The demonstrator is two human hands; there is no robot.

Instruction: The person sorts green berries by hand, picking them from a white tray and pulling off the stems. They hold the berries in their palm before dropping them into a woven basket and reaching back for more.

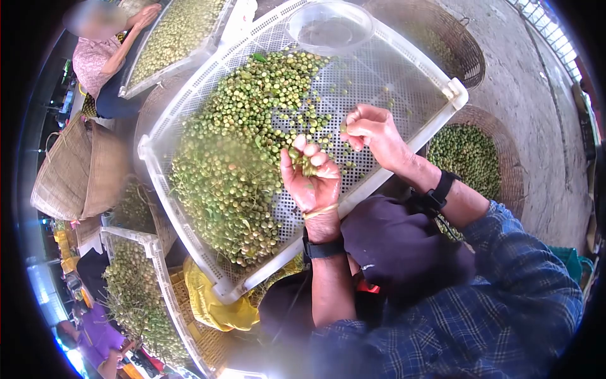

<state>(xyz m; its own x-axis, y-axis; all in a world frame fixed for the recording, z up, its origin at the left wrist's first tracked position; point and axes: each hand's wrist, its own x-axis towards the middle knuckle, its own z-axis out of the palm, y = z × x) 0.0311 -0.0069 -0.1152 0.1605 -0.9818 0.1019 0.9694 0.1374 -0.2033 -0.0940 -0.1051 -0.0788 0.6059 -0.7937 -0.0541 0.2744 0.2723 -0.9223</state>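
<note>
My left hand (312,182) is turned palm up over a white perforated tray (404,126), its fingers curled around several small round green fruits (305,162). Just to its right, my right hand (377,134) is closed in a pinch, with what looks like one small green fruit between thumb and fingertips. A thick heap of the same fruits (233,126), mixed with stems and some leaves, covers the left and middle of the tray. Loose fruits lie scattered beneath my hands.
A clear plastic bowl (329,26) sits at the tray's far edge. Woven baskets of fruit (467,158) stand on the right. More fruit trays (177,38) lie left, near a seated person (98,63). Another person in purple (98,335) is lower left. A yellow bag (214,303) is below the tray.
</note>
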